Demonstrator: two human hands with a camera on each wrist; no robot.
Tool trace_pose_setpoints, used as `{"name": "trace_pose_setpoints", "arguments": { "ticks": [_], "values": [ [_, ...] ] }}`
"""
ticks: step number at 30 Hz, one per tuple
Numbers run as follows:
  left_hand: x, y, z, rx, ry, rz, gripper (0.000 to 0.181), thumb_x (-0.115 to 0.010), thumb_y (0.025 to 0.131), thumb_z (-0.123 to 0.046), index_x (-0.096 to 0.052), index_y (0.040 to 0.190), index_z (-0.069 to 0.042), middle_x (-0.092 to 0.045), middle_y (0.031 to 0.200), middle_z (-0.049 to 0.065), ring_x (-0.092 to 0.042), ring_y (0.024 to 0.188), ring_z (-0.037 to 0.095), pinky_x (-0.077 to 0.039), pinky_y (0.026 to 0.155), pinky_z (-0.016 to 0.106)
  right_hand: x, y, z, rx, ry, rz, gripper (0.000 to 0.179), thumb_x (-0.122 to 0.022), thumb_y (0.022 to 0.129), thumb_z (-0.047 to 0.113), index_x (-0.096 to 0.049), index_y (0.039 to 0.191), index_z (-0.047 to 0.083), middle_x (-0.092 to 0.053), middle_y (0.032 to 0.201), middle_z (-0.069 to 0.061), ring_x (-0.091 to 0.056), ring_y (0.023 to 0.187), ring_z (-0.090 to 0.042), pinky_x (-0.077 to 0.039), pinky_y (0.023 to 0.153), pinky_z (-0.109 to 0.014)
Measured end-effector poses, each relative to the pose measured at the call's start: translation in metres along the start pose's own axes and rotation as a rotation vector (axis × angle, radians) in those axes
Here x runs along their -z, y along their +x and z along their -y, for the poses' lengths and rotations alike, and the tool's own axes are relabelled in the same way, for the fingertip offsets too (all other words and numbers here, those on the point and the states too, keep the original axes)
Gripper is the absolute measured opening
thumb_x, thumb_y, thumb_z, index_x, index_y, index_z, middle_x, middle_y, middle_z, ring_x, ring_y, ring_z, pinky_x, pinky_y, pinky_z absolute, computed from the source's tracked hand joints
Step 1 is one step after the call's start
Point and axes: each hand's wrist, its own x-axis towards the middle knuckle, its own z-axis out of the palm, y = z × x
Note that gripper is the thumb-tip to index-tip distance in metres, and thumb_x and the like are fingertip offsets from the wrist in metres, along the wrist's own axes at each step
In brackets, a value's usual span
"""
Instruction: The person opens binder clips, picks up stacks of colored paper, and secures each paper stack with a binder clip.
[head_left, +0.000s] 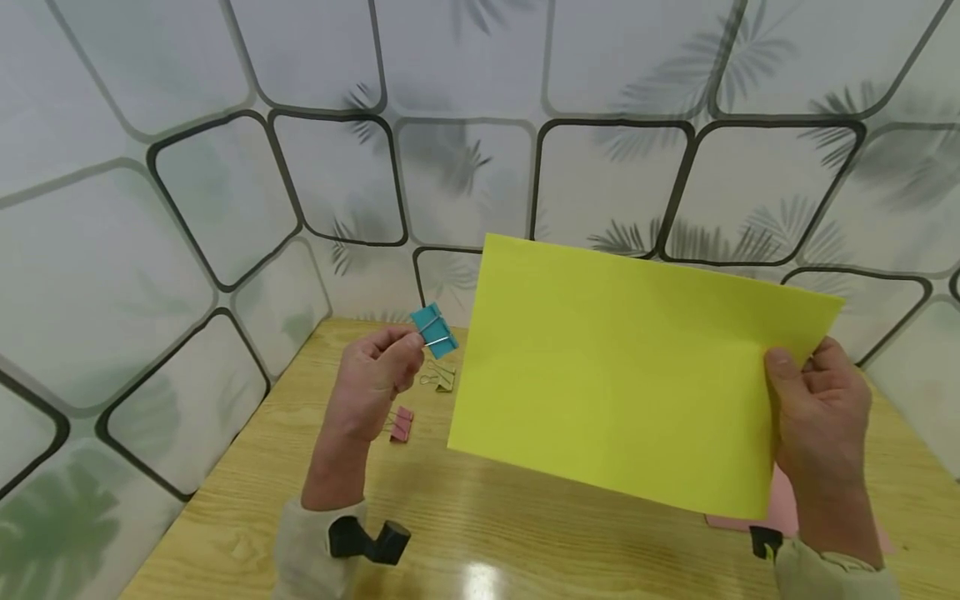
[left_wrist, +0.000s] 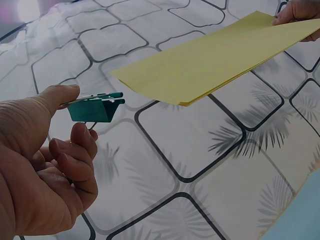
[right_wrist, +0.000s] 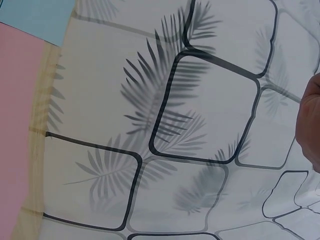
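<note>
My left hand pinches a blue binder clip between thumb and fingers, raised above the table. In the left wrist view the clip appears teal, its wire handles between the thumb and curled fingers. My right hand grips the right edge of yellow paper, thumb on the near face and fingers behind. Tilted in the air, the paper has its left edge a short way to the right of the clip. The left wrist view shows a layered edge on the paper. Part of a hand appears in the right wrist view.
A yellow binder clip and a pink binder clip lie on the wooden table near my left hand. Pink paper lies under my right forearm. Light blue paper shows beside it. Patterned walls stand behind and to the left.
</note>
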Motion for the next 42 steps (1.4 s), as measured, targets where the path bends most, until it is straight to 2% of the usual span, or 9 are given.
{"name": "trace_pose_setpoints", "arguments": {
  "ticks": [10,18,26,33,37,42],
  "values": [
    [0.0014,-0.0017,-0.0002,-0.002,0.072,0.064,0.017,-0.055,0.099,-0.006,-0.066,0.088,-0.013,-0.044,0.066,-0.003,-0.03,0.057,0.011,-0.029,0.057,0.027,0.002,0.0,-0.0003,0.004,0.013,0.035,0.025,-0.058,0.095,-0.007,-0.06,0.12,-0.008,-0.072,0.094,-0.013,-0.069,0.069,-0.017,-0.057,0.058,-0.023],
    [0.0029,-0.0001,0.0005,-0.016,0.097,0.105,0.024,-0.053,0.1,-0.007,-0.066,0.084,-0.019,-0.044,0.067,-0.004,-0.031,0.058,0.011,-0.029,0.058,0.029,0.0019,0.0005,0.0006,-0.016,-0.009,0.005,0.024,-0.059,0.095,-0.006,-0.062,0.118,-0.006,-0.072,0.093,-0.012,-0.068,0.069,-0.016,-0.056,0.058,-0.022],
    [0.006,-0.0007,0.0026,-0.024,0.104,0.136,0.026,-0.052,0.101,-0.007,-0.067,0.085,-0.022,-0.042,0.066,-0.005,-0.03,0.058,0.011,-0.029,0.058,0.03,0.0014,0.0004,-0.0003,-0.028,-0.01,-0.002,0.023,-0.06,0.094,-0.005,-0.062,0.117,-0.005,-0.072,0.092,-0.012,-0.068,0.068,-0.016,-0.056,0.057,-0.022],
    [0.0057,-0.001,0.0032,-0.017,0.137,0.143,0.017,-0.053,0.1,-0.008,-0.065,0.091,-0.014,-0.046,0.069,-0.005,-0.034,0.061,0.012,-0.032,0.06,0.029,0.0029,0.001,-0.0009,-0.027,0.004,0.014,0.023,-0.059,0.095,-0.005,-0.062,0.118,-0.005,-0.072,0.093,-0.012,-0.069,0.067,-0.016,-0.056,0.056,-0.022],
    [0.0046,-0.0005,0.0027,-0.012,0.139,0.133,0.012,-0.055,0.1,-0.008,-0.066,0.094,-0.007,-0.045,0.069,-0.004,-0.035,0.061,0.012,-0.031,0.059,0.027,0.0041,0.0014,-0.001,-0.023,-0.005,0.023,0.023,-0.059,0.096,-0.004,-0.061,0.118,-0.005,-0.072,0.094,-0.011,-0.069,0.068,-0.016,-0.056,0.056,-0.022],
    [0.0021,-0.0001,0.0021,-0.008,0.189,0.099,0.014,-0.06,0.098,-0.008,-0.066,0.099,0.004,-0.047,0.068,-0.003,-0.037,0.06,0.011,-0.032,0.056,0.026,0.0052,0.0016,-0.001,-0.028,0.0,0.035,0.024,-0.059,0.096,-0.003,-0.061,0.119,-0.005,-0.072,0.096,-0.011,-0.069,0.07,-0.016,-0.057,0.058,-0.022]
  ]
}}
